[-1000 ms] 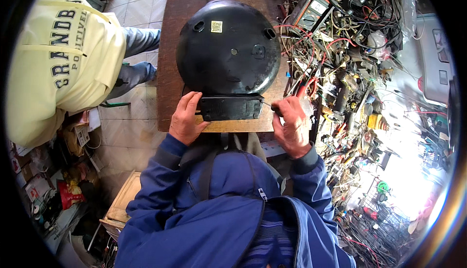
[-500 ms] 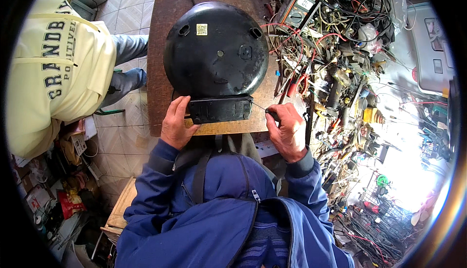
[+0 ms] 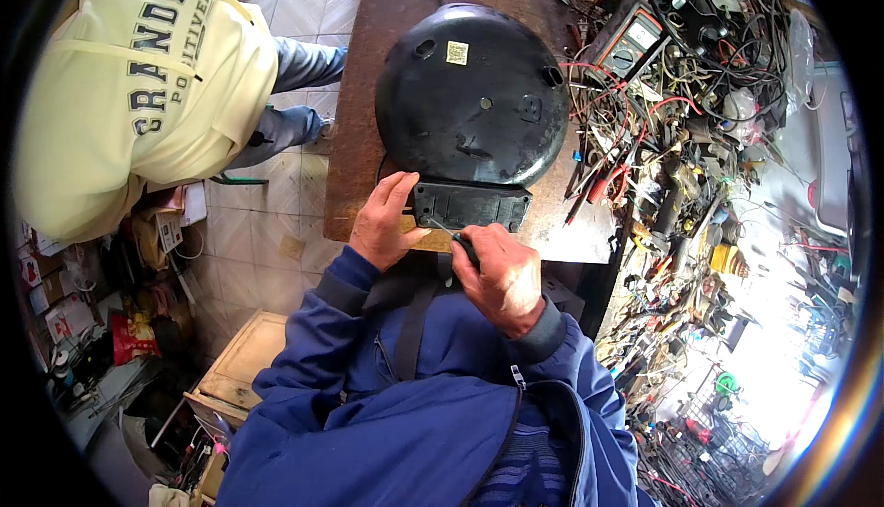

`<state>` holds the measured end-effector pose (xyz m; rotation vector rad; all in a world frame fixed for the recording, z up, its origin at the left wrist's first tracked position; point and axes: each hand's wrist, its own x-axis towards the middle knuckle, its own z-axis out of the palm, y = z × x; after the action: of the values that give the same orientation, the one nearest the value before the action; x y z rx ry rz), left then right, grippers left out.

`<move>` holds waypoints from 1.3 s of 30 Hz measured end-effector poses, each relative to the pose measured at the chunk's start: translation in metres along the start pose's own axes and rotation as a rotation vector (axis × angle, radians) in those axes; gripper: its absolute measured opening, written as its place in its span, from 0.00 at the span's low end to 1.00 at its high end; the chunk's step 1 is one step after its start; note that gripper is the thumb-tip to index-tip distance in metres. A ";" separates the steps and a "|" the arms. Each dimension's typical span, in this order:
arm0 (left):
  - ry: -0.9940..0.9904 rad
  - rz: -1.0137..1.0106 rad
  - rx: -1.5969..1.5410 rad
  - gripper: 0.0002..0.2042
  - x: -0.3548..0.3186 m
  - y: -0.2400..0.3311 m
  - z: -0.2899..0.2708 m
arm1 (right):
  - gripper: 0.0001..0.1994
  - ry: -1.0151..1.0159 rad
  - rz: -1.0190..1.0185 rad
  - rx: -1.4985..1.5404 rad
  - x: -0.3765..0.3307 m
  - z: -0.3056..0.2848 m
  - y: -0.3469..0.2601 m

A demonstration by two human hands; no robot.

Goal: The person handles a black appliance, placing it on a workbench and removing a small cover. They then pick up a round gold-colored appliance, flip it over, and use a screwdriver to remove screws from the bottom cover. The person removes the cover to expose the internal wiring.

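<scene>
A round black appliance base (image 3: 479,129) lies with its underside up, with several openings and a small pale label. On its near side a black rectangular housing (image 3: 483,205) juts toward me. My left hand (image 3: 382,226) is at the left end of this housing, fingers on the far corner and thumb at the near edge, gripping it. In my right hand (image 3: 502,272) is a screwdriver (image 3: 462,246) with a dark handle. Its thin shaft points left, its tip by the housing's near left corner. Whether the tip sits in a screw is too small to tell.
The brown wooden table (image 3: 354,157) carries the appliance. Right of it lie a multimeter (image 3: 633,45), red-handled test probes (image 3: 608,183) and a dense heap of tools and wires (image 3: 686,203). A person in a cream hoodie (image 3: 175,102) is at the left. A wooden drawer cabinet (image 3: 244,355) stands lower left.
My right hand has carried the screwdriver from the housing's right end across to its near left corner. The left hand stays at the left end. The whole view has shifted.
</scene>
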<state>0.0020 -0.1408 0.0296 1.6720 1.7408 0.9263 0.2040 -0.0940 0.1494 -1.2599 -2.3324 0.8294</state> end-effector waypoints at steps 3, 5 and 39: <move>0.013 0.009 0.002 0.44 0.000 -0.001 0.001 | 0.10 -0.004 -0.013 -0.031 0.007 0.008 0.001; 0.008 -0.004 -0.001 0.44 -0.001 -0.001 0.001 | 0.10 -0.011 -0.024 -0.074 0.009 0.013 0.001; 0.057 0.047 0.014 0.40 -0.003 -0.011 0.004 | 0.10 -0.027 -0.365 -0.246 0.042 0.024 -0.023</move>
<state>-0.0010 -0.1434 0.0185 1.7177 1.7562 0.9943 0.1538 -0.0763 0.1475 -0.8663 -2.6362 0.4538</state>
